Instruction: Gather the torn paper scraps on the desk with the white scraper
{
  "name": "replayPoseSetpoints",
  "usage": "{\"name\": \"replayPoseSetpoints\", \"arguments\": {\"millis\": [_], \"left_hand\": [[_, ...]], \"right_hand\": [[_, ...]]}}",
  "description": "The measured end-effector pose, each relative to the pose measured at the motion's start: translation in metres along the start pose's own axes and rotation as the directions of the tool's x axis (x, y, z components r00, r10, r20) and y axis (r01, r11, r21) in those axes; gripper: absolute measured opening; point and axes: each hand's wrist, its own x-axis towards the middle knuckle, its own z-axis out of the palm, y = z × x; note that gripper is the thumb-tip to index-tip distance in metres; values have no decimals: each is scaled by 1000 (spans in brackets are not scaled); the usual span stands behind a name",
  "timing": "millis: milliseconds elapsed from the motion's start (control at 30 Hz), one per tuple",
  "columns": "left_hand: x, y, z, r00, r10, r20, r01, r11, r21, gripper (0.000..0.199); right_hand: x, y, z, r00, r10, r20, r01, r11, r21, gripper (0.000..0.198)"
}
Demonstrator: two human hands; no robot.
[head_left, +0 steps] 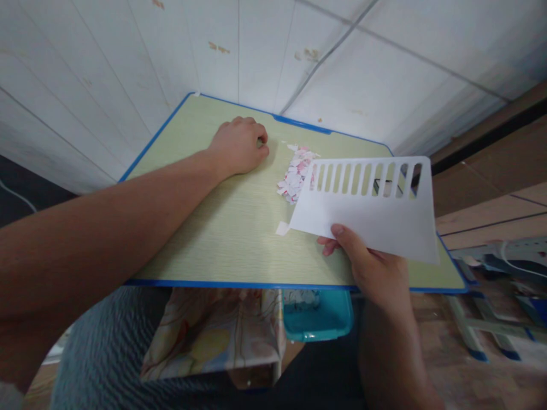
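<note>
My left hand (240, 145) rests curled on the far part of the pale green desk (222, 228), fingers closed, just left of a pile of small pink and white paper scraps (296, 172). My right hand (371, 266) grips the lower edge of a white plastic board with a row of slots (376, 208), held tilted over the desk's right side, its left corner next to the scrap pile. One loose white scrap (282, 228) lies on the desk below the pile.
The desk has a blue rim (239, 284) and stands against a white panelled wall (128, 62). Below its front edge hang a teal bin (318, 316) holding scraps and a patterned bag (213, 333). Wooden floor and furniture parts lie to the right.
</note>
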Motion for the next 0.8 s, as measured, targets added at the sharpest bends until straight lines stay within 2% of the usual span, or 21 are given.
{"name": "replayPoseSetpoints", "arguments": {"millis": [167,300,467,633,800], "left_hand": [[1,-1,2,999,26,-42,-26,1000,-5,52],[-2,5,-1,1000,5,-25,-4,999,49,47],[-1,3,0,999,20,-44,-17,998,59,42],[1,-2,5,998,24,-60,-20,998,56,42],[2,-1,5,999,3,-42,-1,998,66,45]], "right_hand": [[-1,2,-2,998,16,-57,-16,1000,9,42],[-1,4,-10,995,36,-90,-33,999,35,38],[0,11,-23,989,84,-119,-68,988,135,31],[-3,18,-30,981,174,-81,-145,950,278,23],[-6,22,-33,981,194,-27,-173,921,349,21]]}}
